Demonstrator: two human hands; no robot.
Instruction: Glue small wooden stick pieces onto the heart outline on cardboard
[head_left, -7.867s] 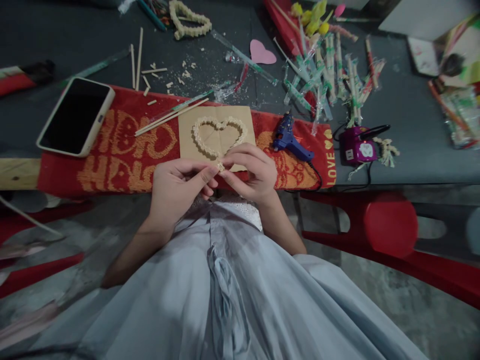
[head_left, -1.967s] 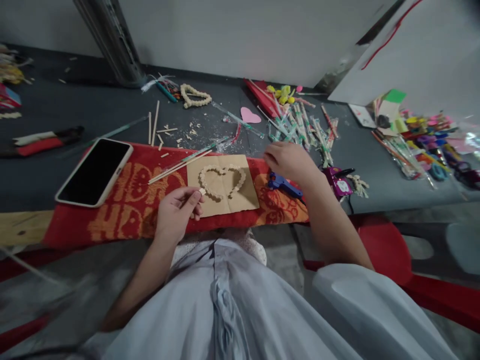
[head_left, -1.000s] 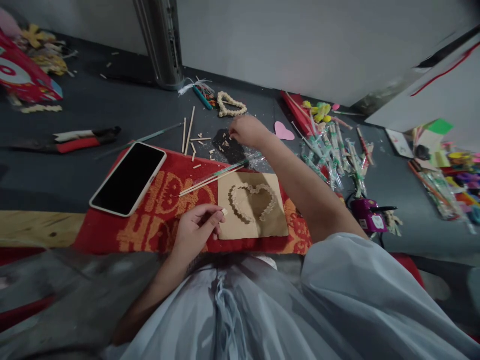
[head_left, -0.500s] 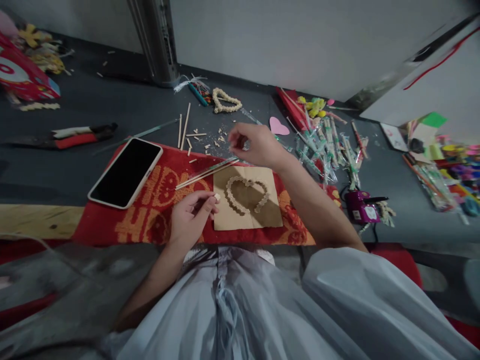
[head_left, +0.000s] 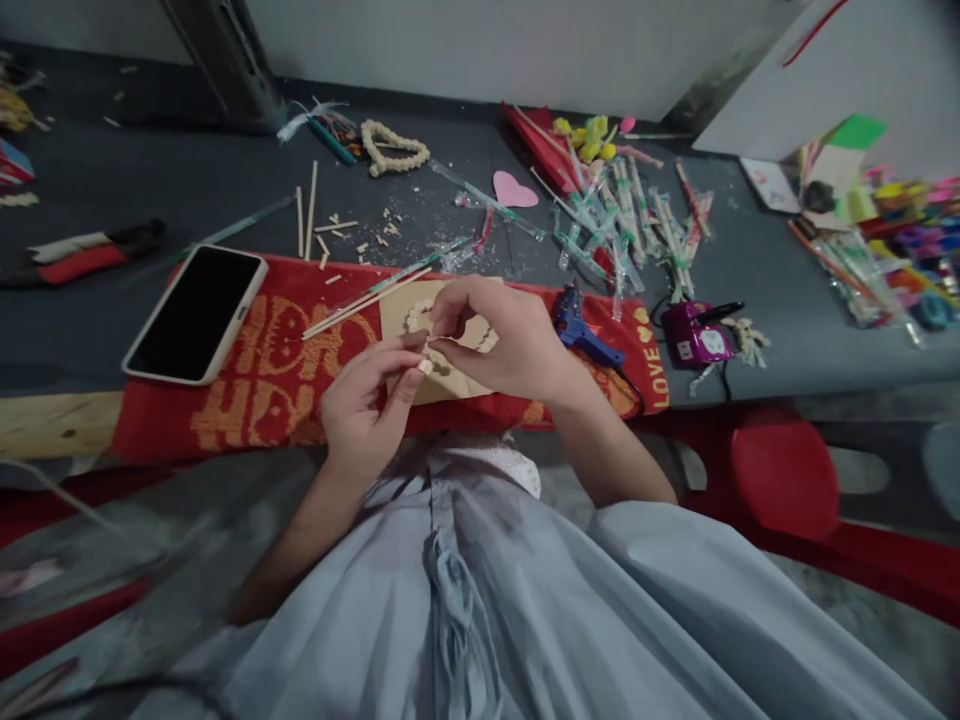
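My left hand (head_left: 367, 395) is closed in a pinch on a small pale wooden piece (head_left: 425, 366), held over the brown card (head_left: 454, 388). Fingertips of my right hand (head_left: 499, 335) press together right beside it, meeting the left fingertips; what they hold is hidden. Beneath both hands, a heart outline of small pale wooden pieces (head_left: 415, 316) lies on the card, largely covered by my fingers. The card rests on a red and orange towel (head_left: 277, 400). To the right of my right hand, a blue glue gun (head_left: 581, 330) lies on the towel.
A phone (head_left: 196, 312) lies on the towel's left. Thin sticks (head_left: 367, 300) and cut bits (head_left: 382, 232) lie ahead, near a finished wooden heart (head_left: 394, 150) and a pink paper heart (head_left: 515, 189). Red-handled pliers (head_left: 86, 258) sit left; wrapped sticks (head_left: 622, 215) and a purple device (head_left: 697, 335) sit right.
My right hand has come back from the scattered bits to meet my left fingertips over the card. The view has shifted, uncovering the glue gun.
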